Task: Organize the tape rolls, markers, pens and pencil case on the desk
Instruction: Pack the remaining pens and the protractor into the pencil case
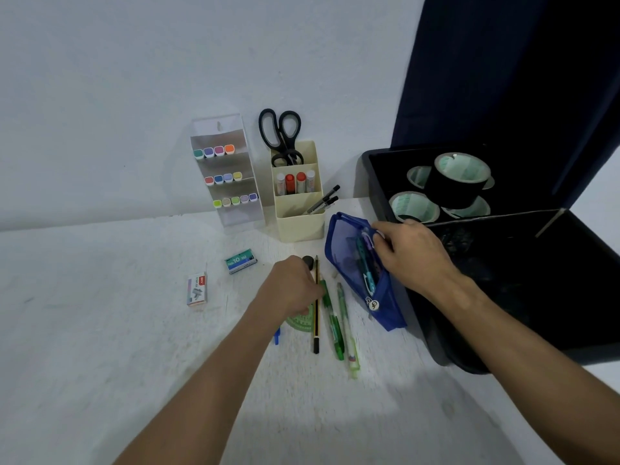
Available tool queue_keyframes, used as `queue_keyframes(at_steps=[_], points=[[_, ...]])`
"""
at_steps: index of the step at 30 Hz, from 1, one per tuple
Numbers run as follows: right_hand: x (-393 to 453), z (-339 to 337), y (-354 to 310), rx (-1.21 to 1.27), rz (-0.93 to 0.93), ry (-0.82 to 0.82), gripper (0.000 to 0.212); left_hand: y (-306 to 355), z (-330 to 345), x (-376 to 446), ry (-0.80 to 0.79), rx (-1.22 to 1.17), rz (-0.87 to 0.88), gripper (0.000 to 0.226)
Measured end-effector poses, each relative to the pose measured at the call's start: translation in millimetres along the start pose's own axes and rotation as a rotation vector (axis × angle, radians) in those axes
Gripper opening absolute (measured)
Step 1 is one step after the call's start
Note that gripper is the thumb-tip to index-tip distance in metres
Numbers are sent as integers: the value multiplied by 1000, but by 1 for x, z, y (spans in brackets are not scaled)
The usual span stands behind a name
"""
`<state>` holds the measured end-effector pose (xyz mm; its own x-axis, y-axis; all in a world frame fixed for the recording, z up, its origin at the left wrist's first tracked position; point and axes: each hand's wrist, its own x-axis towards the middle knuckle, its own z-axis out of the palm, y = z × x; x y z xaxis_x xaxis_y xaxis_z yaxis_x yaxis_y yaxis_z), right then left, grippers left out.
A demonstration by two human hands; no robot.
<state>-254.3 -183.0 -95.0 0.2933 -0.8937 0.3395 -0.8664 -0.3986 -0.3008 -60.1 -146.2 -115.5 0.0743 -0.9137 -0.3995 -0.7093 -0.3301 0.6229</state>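
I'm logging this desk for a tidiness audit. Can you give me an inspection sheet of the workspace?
Surface: white desk, against a white wall.
Job's things: blue pencil case open; pencil and two green pens loose; markers racked; tape rolls in black bin.
Clutter: two staple boxes, green protractor, scissors in cream organizer.
Grippers: left hand on the loose pens; right hand holds the case.
Cables: nothing seen.
Surroundings: dark curtain.

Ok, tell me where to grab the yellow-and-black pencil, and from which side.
Pinch the yellow-and-black pencil at its lower half, near the black end, coming from above. It lies flat on the desk, and the left hand covers its upper part, with a green pen close alongside.
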Motion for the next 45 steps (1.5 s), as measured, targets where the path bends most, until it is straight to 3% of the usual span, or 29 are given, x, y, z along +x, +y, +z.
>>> queue_keyframes(at_steps=[10,14,16,24,32,36,45], points=[[0,0,0,1,0,-2,28,-9,11,7,40,82,-10,16],[0,-1,-1,-4,3,-9,28,-6,16,2,79,97,28,39],[-1,-1,0,-3,7,-9,28,-4,16,0,82,92,32,39],[0,1,2,6,27,-19,23,14,-8,-12,62,-90,17,23],[0,0,0,4,27,-20,31,45,-29,2,-96,-443,-40,20],[0,-1,-1,3,18,-25,32,60,-16,18,-137,-493,-46,16],[0,-1,1,7,-8,-6,24,73,12,29,-53,-465,70,20]])
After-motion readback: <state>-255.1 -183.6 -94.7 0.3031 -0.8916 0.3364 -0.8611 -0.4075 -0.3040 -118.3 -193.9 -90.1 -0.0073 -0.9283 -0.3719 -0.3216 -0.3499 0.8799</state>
